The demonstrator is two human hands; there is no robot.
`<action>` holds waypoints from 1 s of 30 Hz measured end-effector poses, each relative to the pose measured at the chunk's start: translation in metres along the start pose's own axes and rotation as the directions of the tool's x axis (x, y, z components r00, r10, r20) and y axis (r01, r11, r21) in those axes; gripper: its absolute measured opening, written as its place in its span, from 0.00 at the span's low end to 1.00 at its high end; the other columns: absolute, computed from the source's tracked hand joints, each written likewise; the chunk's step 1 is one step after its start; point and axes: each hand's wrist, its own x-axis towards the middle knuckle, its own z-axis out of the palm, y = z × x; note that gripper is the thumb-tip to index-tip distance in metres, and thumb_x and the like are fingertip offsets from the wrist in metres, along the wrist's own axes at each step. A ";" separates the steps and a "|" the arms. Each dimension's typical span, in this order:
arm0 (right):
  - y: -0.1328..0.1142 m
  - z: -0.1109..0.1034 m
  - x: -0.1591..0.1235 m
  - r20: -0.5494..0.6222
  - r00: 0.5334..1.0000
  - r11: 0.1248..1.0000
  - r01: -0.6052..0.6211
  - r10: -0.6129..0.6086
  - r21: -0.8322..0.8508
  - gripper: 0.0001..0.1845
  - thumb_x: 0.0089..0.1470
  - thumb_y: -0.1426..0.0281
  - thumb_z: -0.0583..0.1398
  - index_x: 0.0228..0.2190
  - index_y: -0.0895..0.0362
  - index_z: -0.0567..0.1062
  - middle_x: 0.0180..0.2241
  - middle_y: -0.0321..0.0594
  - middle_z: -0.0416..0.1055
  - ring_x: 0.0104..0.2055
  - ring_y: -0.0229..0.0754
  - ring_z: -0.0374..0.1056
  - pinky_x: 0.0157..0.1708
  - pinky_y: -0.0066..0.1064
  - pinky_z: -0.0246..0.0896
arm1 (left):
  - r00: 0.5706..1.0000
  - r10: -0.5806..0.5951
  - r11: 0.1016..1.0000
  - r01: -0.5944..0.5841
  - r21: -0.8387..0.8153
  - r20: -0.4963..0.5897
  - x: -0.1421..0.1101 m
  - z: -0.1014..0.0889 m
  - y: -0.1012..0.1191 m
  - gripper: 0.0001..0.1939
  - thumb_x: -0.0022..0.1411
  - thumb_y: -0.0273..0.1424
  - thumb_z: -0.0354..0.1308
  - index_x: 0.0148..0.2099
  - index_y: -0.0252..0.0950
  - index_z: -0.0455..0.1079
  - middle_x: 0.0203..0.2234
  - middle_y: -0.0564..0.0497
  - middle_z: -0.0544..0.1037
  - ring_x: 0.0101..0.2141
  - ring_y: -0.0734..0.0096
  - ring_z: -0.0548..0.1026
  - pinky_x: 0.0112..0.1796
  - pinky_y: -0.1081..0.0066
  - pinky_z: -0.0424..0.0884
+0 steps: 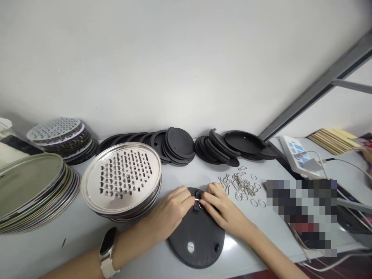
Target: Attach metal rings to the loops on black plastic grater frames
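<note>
A round black disc [197, 238] lies flat on the grey table in front of me. My left hand [171, 209] rests on its far left edge, fingers curled and pinched at a small metal ring [199, 202] by a black tab on the disc. My right hand [221, 205] meets it from the right, fingertips pinched on the same ring. A watch sits on my left wrist. A pile of loose metal rings and clips [242, 186] lies just right of my right hand.
A stack of perforated metal grater discs [122, 178] stands left of my hands, plain metal plates [31, 190] further left, another grater stack [58, 133] behind. Black discs [177, 145] line the wall. A power strip [299, 157] and cables lie at right.
</note>
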 end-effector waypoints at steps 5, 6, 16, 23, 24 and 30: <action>0.001 -0.002 0.003 -0.006 0.995 0.968 -0.095 0.099 0.234 0.06 0.66 0.70 0.48 0.34 0.53 0.61 0.38 0.40 0.59 0.42 0.43 0.57 0.46 0.39 0.58 | 1.000 0.011 1.000 -0.011 0.000 0.016 0.001 0.001 0.000 0.13 0.69 0.19 0.44 0.35 0.35 0.65 0.32 0.51 0.69 0.37 0.68 0.69 0.37 0.68 0.68; 0.000 -0.003 0.004 -0.003 0.994 0.954 -0.105 0.110 0.282 0.05 0.66 0.70 0.48 0.36 0.53 0.61 0.39 0.40 0.59 0.43 0.43 0.58 0.47 0.39 0.58 | 1.000 0.010 1.000 -0.010 -0.014 0.005 0.001 0.002 0.000 0.13 0.69 0.19 0.44 0.34 0.35 0.65 0.32 0.51 0.69 0.37 0.68 0.69 0.37 0.68 0.68; -0.010 0.019 0.003 -0.117 0.930 0.837 -0.253 0.349 0.485 0.03 0.65 0.67 0.49 0.40 0.52 0.58 0.39 0.39 0.59 0.43 0.43 0.59 0.46 0.38 0.59 | 0.999 -0.018 0.989 0.011 -0.148 -0.048 0.001 0.009 -0.006 0.12 0.67 0.17 0.45 0.36 0.34 0.66 0.34 0.51 0.70 0.40 0.69 0.68 0.41 0.68 0.69; -0.010 0.023 0.006 -0.132 0.918 0.812 -0.255 0.373 0.525 0.07 0.65 0.64 0.49 0.42 0.53 0.59 0.41 0.40 0.61 0.46 0.43 0.60 0.50 0.39 0.57 | 0.975 -0.048 0.957 -0.017 -0.288 -0.217 0.010 0.010 -0.006 0.12 0.67 0.18 0.48 0.39 0.33 0.72 0.31 0.49 0.74 0.37 0.69 0.72 0.39 0.70 0.70; -0.009 0.023 0.006 -0.134 0.918 0.813 -0.253 0.372 0.525 0.07 0.65 0.64 0.49 0.42 0.53 0.60 0.41 0.40 0.61 0.47 0.43 0.60 0.50 0.39 0.57 | 0.973 -0.057 0.956 -0.012 -0.294 -0.223 0.011 0.011 -0.006 0.12 0.66 0.18 0.48 0.38 0.33 0.72 0.31 0.49 0.75 0.36 0.69 0.72 0.39 0.70 0.70; -0.007 0.024 0.006 -0.141 0.916 0.807 -0.247 0.375 0.537 0.07 0.65 0.64 0.49 0.42 0.52 0.60 0.42 0.40 0.61 0.47 0.43 0.61 0.51 0.39 0.57 | 0.969 -0.093 0.974 0.041 -0.221 -0.227 0.014 0.012 -0.003 0.13 0.65 0.18 0.49 0.33 0.34 0.71 0.27 0.52 0.74 0.34 0.70 0.72 0.39 0.67 0.64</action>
